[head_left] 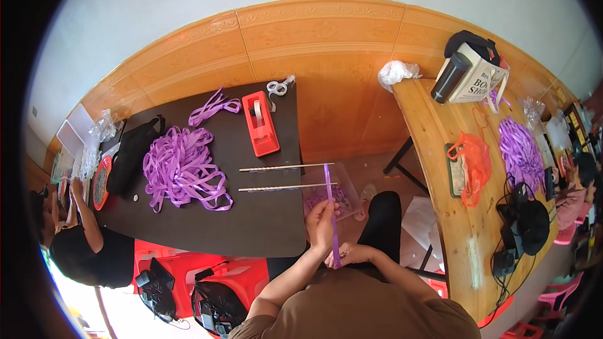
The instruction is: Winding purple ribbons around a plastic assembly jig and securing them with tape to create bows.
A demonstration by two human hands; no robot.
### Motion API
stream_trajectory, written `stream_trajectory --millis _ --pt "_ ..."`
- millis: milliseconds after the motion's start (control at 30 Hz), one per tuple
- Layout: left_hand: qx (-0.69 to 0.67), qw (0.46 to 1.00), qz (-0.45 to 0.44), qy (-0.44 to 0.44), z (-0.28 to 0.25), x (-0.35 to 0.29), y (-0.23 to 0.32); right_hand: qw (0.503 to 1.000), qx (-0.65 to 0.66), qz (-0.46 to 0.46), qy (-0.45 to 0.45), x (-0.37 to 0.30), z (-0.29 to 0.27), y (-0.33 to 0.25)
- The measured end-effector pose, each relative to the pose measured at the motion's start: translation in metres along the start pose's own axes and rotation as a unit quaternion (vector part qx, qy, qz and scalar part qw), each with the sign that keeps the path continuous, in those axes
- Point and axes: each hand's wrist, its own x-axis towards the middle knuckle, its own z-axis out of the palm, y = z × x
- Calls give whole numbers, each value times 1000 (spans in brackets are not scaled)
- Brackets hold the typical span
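Though near the table (267, 229), left hand (321, 223) and ribbon (335, 237) beyond its edge.

The left hand (321, 223) pinches a purple ribbon (335, 238), and the right hand (347, 254), nearer the body, grips it lower down. Beyond the hands, the ribbon crosses the ends of two thin rods (276, 189) that jut over the edge of a dark table (264, 229). Left of the hands on that table lie a purple ribbon heap (179, 166) and a red tape dispenser (259, 129); right of them, a wooden table (436, 157) bears an orange-red bag (477, 166).
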Motion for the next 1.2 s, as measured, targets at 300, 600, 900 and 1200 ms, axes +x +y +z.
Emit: stream_trajectory --millis 300,600,900,1200 --pt "-105 991 -77 -28 13 -18 33 993 -88 -1 74 -9 6 -31" --pt "-100 993 -29 -60 25 -19 71 933 74 -121 330 -21 -7 -57" --pt "-76 992 -58 -82 26 -27 88 575 -518 -421 472 -9 -19 -203" --pt "-74 988 -15 -137 26 -23 133 728 -408 -421 355 5 -29 -227"
